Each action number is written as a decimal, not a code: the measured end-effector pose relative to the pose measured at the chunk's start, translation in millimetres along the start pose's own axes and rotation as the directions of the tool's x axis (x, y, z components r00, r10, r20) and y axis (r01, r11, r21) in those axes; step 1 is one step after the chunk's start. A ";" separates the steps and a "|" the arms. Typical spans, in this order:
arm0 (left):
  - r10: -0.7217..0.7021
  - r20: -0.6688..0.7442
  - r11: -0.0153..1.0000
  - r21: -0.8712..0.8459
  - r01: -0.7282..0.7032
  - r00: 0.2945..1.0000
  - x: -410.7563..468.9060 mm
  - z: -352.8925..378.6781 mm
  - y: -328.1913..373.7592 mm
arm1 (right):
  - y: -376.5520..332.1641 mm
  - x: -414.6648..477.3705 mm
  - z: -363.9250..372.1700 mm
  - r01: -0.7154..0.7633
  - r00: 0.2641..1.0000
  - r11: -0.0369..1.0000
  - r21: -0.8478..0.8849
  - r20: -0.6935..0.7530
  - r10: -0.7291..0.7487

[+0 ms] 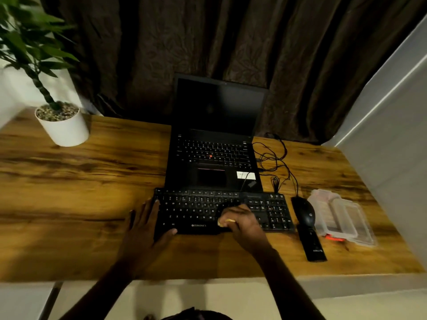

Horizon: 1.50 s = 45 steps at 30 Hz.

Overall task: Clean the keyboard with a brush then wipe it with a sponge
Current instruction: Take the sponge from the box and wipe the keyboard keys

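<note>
desk (92, 181) under keyboard (196, 210), dark curtain (231, 42) behind

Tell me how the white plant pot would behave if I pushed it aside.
Probably heavy for its size: the white plant pot is filled to the rim with pebbles. It would likely slide, not roll, sitting on its base on the wooden table. A high push might tip it, since the leafy stem rises well above it.
</note>
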<state>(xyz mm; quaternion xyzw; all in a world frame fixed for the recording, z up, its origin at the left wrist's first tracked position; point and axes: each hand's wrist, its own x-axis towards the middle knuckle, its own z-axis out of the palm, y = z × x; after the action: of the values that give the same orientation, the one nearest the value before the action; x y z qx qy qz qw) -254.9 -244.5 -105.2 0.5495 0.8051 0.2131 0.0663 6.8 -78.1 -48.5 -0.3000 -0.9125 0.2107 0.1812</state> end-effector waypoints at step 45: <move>-0.023 -0.014 0.993 -0.113 0.022 1.000 5.6 -0.2 -6.5 | -76.8 75.3 67.5 -0.313 0.942 0.950 -0.017 -0.134 0.308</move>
<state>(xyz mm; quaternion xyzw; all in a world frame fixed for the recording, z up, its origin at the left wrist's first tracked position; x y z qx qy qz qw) -262.8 -241.4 -107.0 0.5342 0.7984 0.2618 0.0934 -117.1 -105.9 -52.3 -0.4563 -0.8441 0.1994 0.1989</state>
